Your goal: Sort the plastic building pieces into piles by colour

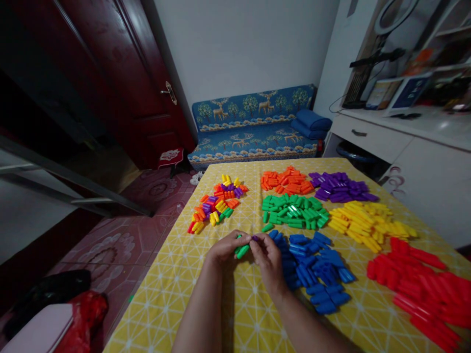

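Near the middle of the yellow patterned tablecloth, my left hand is closed around green plastic pieces. Touching it from the right, my right hand pinches a small purple piece. Blue pieces lie just right of my right hand. Beyond my hands is a green pile, with an orange pile and a purple pile behind it. To the right are a yellow pile and a red pile. Mixed-colour clusters sit at the left.
A blue patterned sofa stands behind the table. On the right is a white cabinet with boxes and a ring light on it. A dark red door, a small stool and a metal frame are at the left.
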{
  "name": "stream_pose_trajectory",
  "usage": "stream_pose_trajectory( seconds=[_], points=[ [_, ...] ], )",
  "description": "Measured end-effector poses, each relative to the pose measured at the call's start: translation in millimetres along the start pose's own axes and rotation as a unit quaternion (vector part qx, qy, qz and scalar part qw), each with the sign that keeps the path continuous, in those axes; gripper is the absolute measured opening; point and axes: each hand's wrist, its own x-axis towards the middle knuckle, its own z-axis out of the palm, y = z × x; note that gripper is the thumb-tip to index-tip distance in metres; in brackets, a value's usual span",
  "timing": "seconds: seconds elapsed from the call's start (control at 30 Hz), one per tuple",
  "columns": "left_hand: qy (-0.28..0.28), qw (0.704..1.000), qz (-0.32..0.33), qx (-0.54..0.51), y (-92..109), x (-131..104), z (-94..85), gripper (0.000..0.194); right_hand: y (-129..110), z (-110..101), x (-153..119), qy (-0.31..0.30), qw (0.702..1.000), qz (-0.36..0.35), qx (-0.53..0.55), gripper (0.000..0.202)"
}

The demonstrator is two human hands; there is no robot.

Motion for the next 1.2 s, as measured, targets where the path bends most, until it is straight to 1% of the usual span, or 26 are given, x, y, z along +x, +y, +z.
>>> stream_pose_trajectory(
  seconds=[0.07,0.13,0.17,0.23,0.3,0.37,0.47,0.53,0.63,0.7,0.77,0.83,0.9,0.97,1.03,1.1,1.13,1.17,1.2],
  points=[
    [-0.018,1.0,0.009,0.002,-0.5,-1.7,-4.8,0.058,-0.7,-0.3,-0.8,0.042,0.998,0.022,0.035,0.031],
    [-0.001,0.999,0.036,-0.007,-1.5,-1.0,-7.9,0.058,-1.1,-0.8,-1.8,0.064,0.996,0.028,0.06,0.031],
    [0.018,0.998,0.052,-0.025,-2.1,0.2,-8.5,0.058,-1.5,-0.8,-2.6,0.057,0.996,0.023,0.064,0.03],
    [0.062,0.991,0.081,-0.083,-3.0,3.8,-7.1,0.055,-2.9,-0.1,-4.8,0.021,0.998,0.006,0.063,0.027],
    [0.099,0.979,0.1,-0.15,-2.9,8.3,-2.3,0.047,-4.7,1.2,-6.7,-0.015,0.998,-0.004,0.062,0.026],
    [0.115,0.967,0.114,-0.197,-2.2,12.8,4.9,0.047,-5.7,2.1,-7.7,-0.035,0.998,-0.008,0.06,0.026],
    [0.098,0.961,0.12,-0.228,-1.9,19.0,16.2,0.054,-4.4,2.1,-7.4,-0.032,0.998,-0.009,0.049,0.027],
    [0.083,0.963,0.115,-0.231,-3.0,22.6,22.8,0.052,-2.8,1.7,-7.2,-0.019,0.999,-0.011,0.04,0.028],
    [0.093,0.964,0.122,-0.216,-5.1,26.5,30.5,0.048,-4.6,1.5,-7.8,-0.006,0.999,-0.024,0.029,0.028],
    [0.094,0.965,0.13,-0.207,-5.7,27.8,34.2,0.045,-12.4,-0.8,-6.5,0.001,0.999,-0.039,0.013,0.027],
    [0.086,0.966,0.133,-0.206,-5.9,28.5,36.2,0.043,-26.5,-8.4,-0.1,0.019,0.998,-0.06,-0.017,0.026],
    [0.077,0.967,0.13,-0.203,-6.2,29.3,36.4,0.041,-44.2,-25.3,14.6,0.059,0.993,-0.084,-0.056,0.027],
    [0.07,0.97,0.126,-0.197,-7.6,30.8,35.5,0.041,-61.4,-53.3,40.0,0.113,0.983,-0.111,-0.095,0.029],
    [0.063,0.97,0.127,-0.196,-10.2,33.1,34.3,0.041,-75.1,-90.8,75.1,0.156,0.968,-0.134,-0.142,0.033],
    [0.061,0.97,0.127,-0.197,-13.3,35.7,33.6,0.04,-85.2,-132.6,115.3,0.183,0.953,-0.124,-0.205,0.033],
    [0.059,0.97,0.126,-0.197,-15.9,38.0,33.9,0.04,-94.2,-171.4,153.3,0.213,0.929,-0.105,-0.285,0.027],
    [0.058,0.97,0.125,-0.198,-16.9,38.8,34.4,0.041,-98.7,-187.6,169.3,0.221,0.912,-0.107,-0.33,0.024],
    [0.056,0.97,0.125,-0.2,-17.5,39.5,35.0,0.04,-103.2,-200.7,182.6,0.228,0.9,-0.115,-0.353,0.022],
    [0.054,0.97,0.125,-0.203,-17.8,40.0,35.7,0.04,-107.4,-210.1,192.8,0.233,0.887,-0.131,-0.377,0.022]
  ],
)
